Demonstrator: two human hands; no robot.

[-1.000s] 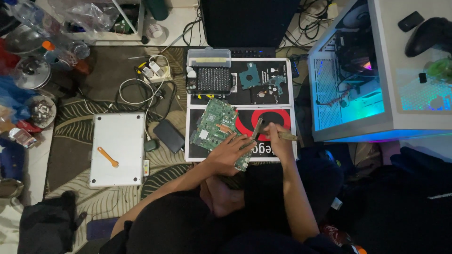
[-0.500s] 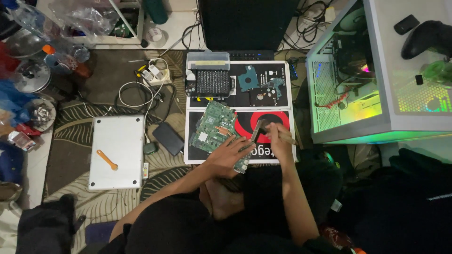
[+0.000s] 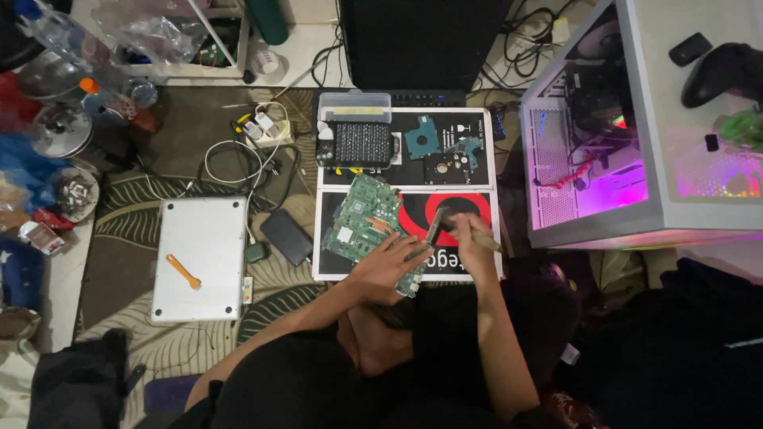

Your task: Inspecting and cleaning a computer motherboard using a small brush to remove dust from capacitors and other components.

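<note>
Head view, looking straight down on a person seated on a patterned rug. Green circuit board lies tilted on a black, red and white work mat, toward the mat's 8 o'clock corner.

Left hand: laid flat on the board's lower edge, fingers spread and extended toward 1 o'clock, palm down. It presses the board; nothing is gripped in it.

Right hand: closed around a thin stick-like tool whose pale end sticks out toward 4 o'clock. A narrow dark strip stands between the two hands, at 9 o'clock from the right hand; whether the fingers touch it cannot be told (blur, low light).

On the mat's upper half, at 12 o'clock from the board: a black case of small bits, with a small blue-green board and a dark round-plated drive toward 3 o'clock of it.

Off the mat:
- closed silver laptop, well apart at 9 o'clock, with an orange pry tool lying on its lid
- black flat pack between laptop and mat
- white power strip with coiled cable at 11 o'clock
- open computer case lit pink inside, at 3 o'clock of the mat
- black game controller on top of that case, far upper right
</note>
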